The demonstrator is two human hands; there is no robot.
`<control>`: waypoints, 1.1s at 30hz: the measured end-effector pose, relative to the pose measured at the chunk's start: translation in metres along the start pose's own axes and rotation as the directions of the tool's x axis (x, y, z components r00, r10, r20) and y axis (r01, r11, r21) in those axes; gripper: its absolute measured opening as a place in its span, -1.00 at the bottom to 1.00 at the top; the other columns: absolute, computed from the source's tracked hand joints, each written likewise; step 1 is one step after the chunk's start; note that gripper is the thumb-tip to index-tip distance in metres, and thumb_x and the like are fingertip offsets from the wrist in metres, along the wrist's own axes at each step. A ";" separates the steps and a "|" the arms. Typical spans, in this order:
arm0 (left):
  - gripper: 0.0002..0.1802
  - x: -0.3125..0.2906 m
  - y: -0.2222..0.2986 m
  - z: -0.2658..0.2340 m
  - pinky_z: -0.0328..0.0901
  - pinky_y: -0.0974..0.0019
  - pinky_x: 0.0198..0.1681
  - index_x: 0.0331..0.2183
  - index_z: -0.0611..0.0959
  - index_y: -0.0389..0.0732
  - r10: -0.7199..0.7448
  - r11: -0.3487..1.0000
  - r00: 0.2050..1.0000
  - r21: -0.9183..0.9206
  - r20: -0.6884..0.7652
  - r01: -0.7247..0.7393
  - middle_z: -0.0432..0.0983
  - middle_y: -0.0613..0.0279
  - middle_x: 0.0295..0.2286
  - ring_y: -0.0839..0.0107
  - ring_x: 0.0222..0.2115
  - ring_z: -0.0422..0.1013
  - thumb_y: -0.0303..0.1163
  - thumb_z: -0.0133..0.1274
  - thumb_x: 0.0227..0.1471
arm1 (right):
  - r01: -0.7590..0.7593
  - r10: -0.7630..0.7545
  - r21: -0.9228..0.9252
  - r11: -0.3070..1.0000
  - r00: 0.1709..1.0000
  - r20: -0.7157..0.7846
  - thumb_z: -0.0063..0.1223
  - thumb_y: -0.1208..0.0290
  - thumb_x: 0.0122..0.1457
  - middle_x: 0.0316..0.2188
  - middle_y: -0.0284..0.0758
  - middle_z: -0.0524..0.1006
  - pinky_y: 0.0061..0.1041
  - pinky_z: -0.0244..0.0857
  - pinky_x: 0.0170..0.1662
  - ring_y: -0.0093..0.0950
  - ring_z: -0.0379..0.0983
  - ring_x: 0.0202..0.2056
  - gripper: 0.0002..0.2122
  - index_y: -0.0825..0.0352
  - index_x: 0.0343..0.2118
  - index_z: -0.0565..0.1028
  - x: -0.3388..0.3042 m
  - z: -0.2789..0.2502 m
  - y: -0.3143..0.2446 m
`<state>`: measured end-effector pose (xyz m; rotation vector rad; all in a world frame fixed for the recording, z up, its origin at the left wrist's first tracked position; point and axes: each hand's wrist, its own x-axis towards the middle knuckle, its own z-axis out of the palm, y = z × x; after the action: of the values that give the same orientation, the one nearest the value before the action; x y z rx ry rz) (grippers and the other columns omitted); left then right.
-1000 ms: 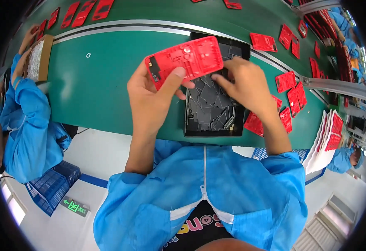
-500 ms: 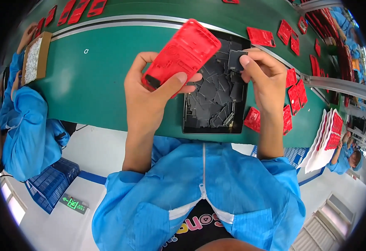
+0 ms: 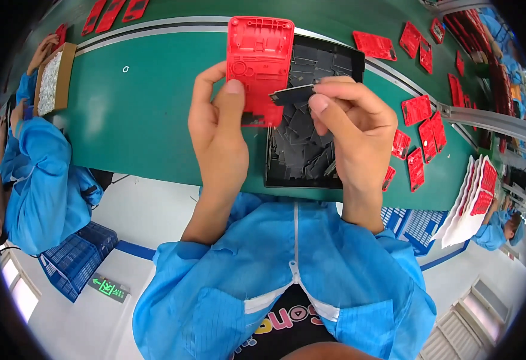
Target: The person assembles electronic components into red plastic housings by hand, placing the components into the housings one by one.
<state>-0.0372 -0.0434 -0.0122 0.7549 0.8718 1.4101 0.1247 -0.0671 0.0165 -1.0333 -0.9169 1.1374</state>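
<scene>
Red plastic housing, long axis pointing away from me, is clamped in the fingers of my left hand; the fingers of my right hand pinch a thin black plate crosswise above the black tray, its free end leftward, overlapping the housing's near right edge.

The person's left hand: raised, closed in a grip, thumb extended upward. Right hand: thumb and forefinger pinched, other fingers curled. Left forearm and right forearm: bare, both reaching forward.
</scene>
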 end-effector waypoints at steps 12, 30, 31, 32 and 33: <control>-0.64 -0.008 0.003 -0.001 0.47 0.25 -0.02 0.09 0.34 -0.37 0.069 0.998 0.993 -0.017 0.091 -0.068 0.60 -0.06 -0.11 0.36 -0.10 0.55 -0.54 -0.03 0.30 | -0.028 0.014 -0.125 0.992 0.994 -0.109 0.25 0.70 0.15 -0.41 -0.30 0.64 -0.75 0.41 -0.35 -0.70 0.54 -0.42 -0.89 0.50 -0.26 0.58 -0.007 0.021 -0.001; -0.70 -0.014 0.012 0.016 0.47 0.25 -0.05 0.03 0.43 -0.39 0.009 1.000 0.994 -0.020 0.112 -0.007 0.61 -0.11 -0.15 0.28 -0.16 0.57 -0.53 -0.04 0.29 | 0.139 -0.133 -0.305 0.942 0.990 0.041 0.27 0.76 0.06 -0.36 -0.35 0.58 -0.75 0.21 -0.43 -0.75 0.39 -0.48 -0.87 0.47 -0.32 0.65 -0.010 0.021 0.014; -0.73 -0.015 0.010 0.015 0.47 0.27 -0.07 0.00 0.47 -0.40 0.029 0.994 0.991 0.097 0.132 -0.042 0.61 -0.09 -0.16 0.30 -0.18 0.57 -0.51 -0.02 0.29 | 0.201 -0.179 -0.372 0.906 0.979 0.094 0.28 0.76 0.04 -0.35 -0.35 0.57 -0.73 0.20 -0.43 -0.74 0.36 -0.49 -0.86 0.46 -0.32 0.65 -0.012 0.022 0.017; -0.74 -0.014 0.007 0.013 0.47 0.31 -0.09 -0.04 0.49 -0.41 0.068 0.992 0.988 0.093 0.136 -0.081 0.62 -0.06 -0.18 0.33 -0.23 0.57 -0.49 0.01 0.28 | 0.257 -0.226 -0.375 0.891 0.966 0.125 0.30 0.76 0.01 -0.36 -0.37 0.54 -0.70 0.18 -0.42 -0.72 0.33 -0.48 -0.85 0.44 -0.33 0.66 -0.011 0.020 0.024; -0.74 -0.013 0.005 0.011 0.47 0.31 -0.09 -0.04 0.49 -0.41 0.067 0.992 0.988 0.095 0.136 -0.081 0.62 -0.06 -0.18 0.33 -0.23 0.57 -0.49 0.01 0.28 | 0.256 -0.226 -0.374 0.891 0.966 0.124 0.30 0.76 0.01 -0.36 -0.37 0.54 -0.70 0.18 -0.42 -0.72 0.33 -0.48 -0.85 0.44 -0.33 0.66 -0.012 0.020 0.023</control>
<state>-0.0299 -0.0552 -0.0014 0.9549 0.8221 1.3724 0.0973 -0.0733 -0.0002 -1.1586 -1.3317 0.8054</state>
